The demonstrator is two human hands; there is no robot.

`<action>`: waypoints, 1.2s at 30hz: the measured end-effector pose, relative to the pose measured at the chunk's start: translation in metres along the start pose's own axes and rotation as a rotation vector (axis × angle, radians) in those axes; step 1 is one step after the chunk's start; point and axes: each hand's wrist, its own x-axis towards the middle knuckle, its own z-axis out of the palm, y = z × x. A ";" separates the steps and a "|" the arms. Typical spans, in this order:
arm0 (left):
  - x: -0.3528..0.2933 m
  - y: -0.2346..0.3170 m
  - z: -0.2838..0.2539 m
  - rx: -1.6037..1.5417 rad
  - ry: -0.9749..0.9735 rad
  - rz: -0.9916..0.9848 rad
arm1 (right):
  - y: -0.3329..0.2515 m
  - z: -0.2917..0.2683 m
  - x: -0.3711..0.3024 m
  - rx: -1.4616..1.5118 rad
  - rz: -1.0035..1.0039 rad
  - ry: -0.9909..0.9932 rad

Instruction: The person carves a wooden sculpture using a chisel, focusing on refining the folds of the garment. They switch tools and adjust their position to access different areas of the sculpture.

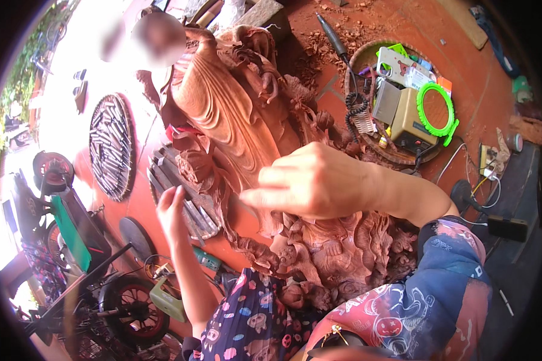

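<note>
A large reddish-brown wood carving with robe folds, flowers and leafy scrolls stretches away in front of me. My right hand hovers over or rests on its middle, fingers bent and pointing left; whether it touches the wood I cannot tell. Its fingertips are curled, and anything in them is hidden. To the left, my left hand is raised beside the carving's edge with thumb and fingers drawn together. What it pinches, if anything, does not show. Behind it lies a row of carving chisels.
A round basket full of chisels sits at the left. At the right, another basket holds a tan control box, a phone and a green ring. A rotary handpiece lies near wood chips. Motorbikes stand lower left.
</note>
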 end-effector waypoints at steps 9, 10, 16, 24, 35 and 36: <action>-0.119 0.186 -0.017 -0.160 -0.449 0.258 | -0.027 0.017 0.056 -0.317 -0.278 0.380; -0.124 0.199 0.000 -0.158 -0.457 0.187 | -0.026 0.015 0.053 -0.309 -0.271 0.330; -0.098 0.202 -0.008 -0.001 -0.474 0.611 | -0.014 0.009 0.039 -0.289 -0.236 0.493; -0.086 0.219 0.047 0.548 -0.218 1.272 | -0.039 0.021 0.050 -0.034 -0.185 0.693; -0.051 0.196 0.046 0.201 -0.275 0.974 | -0.016 0.036 0.060 0.252 -0.234 0.519; -0.052 0.199 0.052 0.163 -0.296 0.961 | -0.013 0.032 0.059 0.271 -0.212 0.472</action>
